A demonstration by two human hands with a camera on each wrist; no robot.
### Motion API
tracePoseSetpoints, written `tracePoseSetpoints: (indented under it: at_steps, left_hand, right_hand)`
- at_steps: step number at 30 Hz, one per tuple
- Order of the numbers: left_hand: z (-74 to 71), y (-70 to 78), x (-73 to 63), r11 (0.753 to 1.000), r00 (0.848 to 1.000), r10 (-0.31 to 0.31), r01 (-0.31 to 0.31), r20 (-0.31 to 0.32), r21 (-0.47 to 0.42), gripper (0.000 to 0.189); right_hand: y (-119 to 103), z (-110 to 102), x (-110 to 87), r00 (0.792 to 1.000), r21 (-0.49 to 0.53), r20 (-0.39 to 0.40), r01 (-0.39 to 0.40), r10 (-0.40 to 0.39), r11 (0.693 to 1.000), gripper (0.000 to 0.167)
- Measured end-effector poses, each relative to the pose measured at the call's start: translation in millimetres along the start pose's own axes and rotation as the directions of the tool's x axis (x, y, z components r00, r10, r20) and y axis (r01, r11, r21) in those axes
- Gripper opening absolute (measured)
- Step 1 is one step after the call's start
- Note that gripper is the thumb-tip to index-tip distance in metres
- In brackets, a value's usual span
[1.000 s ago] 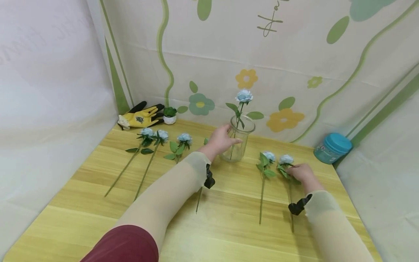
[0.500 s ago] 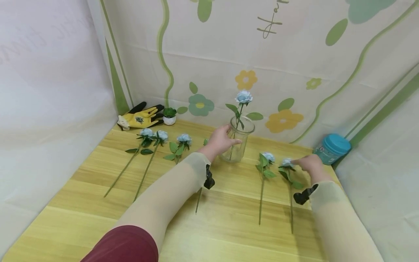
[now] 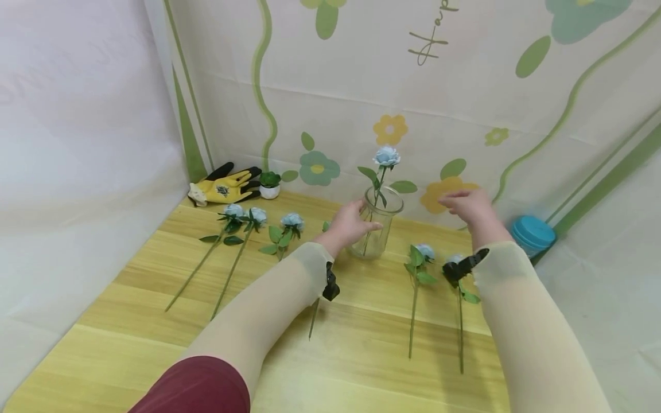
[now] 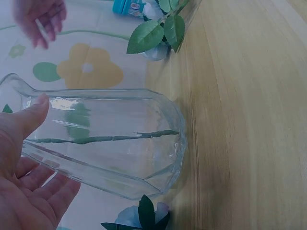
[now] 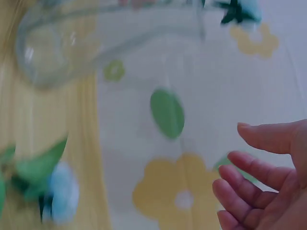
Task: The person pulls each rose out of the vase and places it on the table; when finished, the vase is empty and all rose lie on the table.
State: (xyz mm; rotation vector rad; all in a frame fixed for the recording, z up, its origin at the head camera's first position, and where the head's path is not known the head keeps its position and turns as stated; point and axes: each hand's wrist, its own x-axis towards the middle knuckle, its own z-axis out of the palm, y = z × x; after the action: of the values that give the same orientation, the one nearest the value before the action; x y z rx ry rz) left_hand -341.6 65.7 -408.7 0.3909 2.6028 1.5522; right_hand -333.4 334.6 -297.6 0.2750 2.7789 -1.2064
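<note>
A clear glass vase (image 3: 373, 242) stands upright near the back of the table, with one light-blue rose (image 3: 387, 156) in it. My left hand (image 3: 347, 225) grips the vase from its left side, thumb and fingers around the glass. To the vase's right, my right hand (image 3: 471, 207) is raised in the air and holds nothing; its fingers are loosely bent in the right wrist view. Below that hand lie two blue roses, the nearer-to-vase rose (image 3: 424, 251) and the right-hand rose (image 3: 470, 296), its bloom partly covered by the wrist camera.
On the left lie more blue roses (image 3: 257, 215); my left forearm partly hides some stems. A yellow-black glove (image 3: 222, 186) and a small potted plant (image 3: 269, 186) sit at the back left. A turquoise tub (image 3: 534, 232) stands at the back right, against the printed cloth (image 3: 330, 103).
My right hand has let go of the right-hand rose and risen up and back from the table, leaving the flower lying there. My left hand stays on the vase.
</note>
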Motion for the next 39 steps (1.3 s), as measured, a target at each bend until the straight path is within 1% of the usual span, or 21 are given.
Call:
tracePoseSetpoints:
  at_steps: [4,8,11,13,16,19,25,28,30,33,35,39]
  left_hand:
    - [-0.4,0.3,-0.3,1.0,1.0,-0.001,0.001,0.003,-0.003,0.091]
    - [-1.6,-0.3,1.2,1.0,1.0,0.004,-0.004,-0.003,0.009,0.091]
    - [-2.2,-0.1,2.5,1.0,1.0,0.018,-0.018,-0.006,0.007,0.087]
    - [-2.2,0.2,3.4,1.0,1.0,0.025,-0.025,-0.005,0.01,0.086]
    - [-1.8,0.6,4.4,1.0,1.0,0.022,-0.022,0.001,0.015,0.087]
    - [-1.4,0.6,5.0,1.0,1.0,0.006,-0.006,0.003,0.029,0.09]
    - [0.5,0.8,5.7,0.999,1.0,0.012,-0.012,0.007,0.03,0.09]
    - [1.4,0.5,5.0,1.0,1.0,0.009,-0.009,0.008,0.027,0.09]
    - [1.5,0.2,4.4,1.0,1.0,0.003,-0.003,0.003,0.024,0.09]
    - [1.5,0.1,3.7,1.0,1.0,-0.001,0.001,-0.002,0.019,0.09]
    - [1.5,-0.1,3.4,1.0,1.0,0.0,0.0,-0.003,0.012,0.089]
    - [0.7,-0.4,2.3,1.0,1.0,0.001,-0.001,-0.004,-0.002,0.089]
  right_hand:
    - [-26.4,18.9,4.5,0.997,0.075,-0.045,0.063,-0.06,0.995,0.053]
    - [-43.1,45.5,11.8,0.99,0.158,-0.105,0.107,-0.091,0.982,0.042]
    - [-51.0,65.6,16.6,0.988,0.213,-0.128,0.111,-0.085,0.971,0.039]
    - [-55.2,77.1,18.4,0.988,0.229,-0.134,0.107,-0.078,0.967,0.039]
    - [-60.5,91.3,20.9,0.988,0.245,-0.131,0.113,-0.082,0.963,0.04]
    - [-64.8,101.5,23.8,0.985,0.22,-0.138,0.128,-0.099,0.967,0.04]
    - [-67.2,111.5,27.8,0.977,0.149,-0.173,0.15,-0.124,0.977,0.034]
    - [-67.1,114.5,27.7,0.974,0.149,-0.183,0.161,-0.133,0.976,0.031]
    - [-67.5,116.0,26.8,0.972,0.17,-0.192,0.17,-0.136,0.971,0.029]
    - [-68.2,116.4,24.9,0.968,0.232,-0.216,0.181,-0.131,0.956,0.024]
    - [-68.9,114.2,23.6,0.965,0.283,-0.231,0.193,-0.129,0.94,0.022]
    - [-73.1,103.7,20.4,0.951,0.352,-0.261,0.252,-0.164,0.901,0.019]
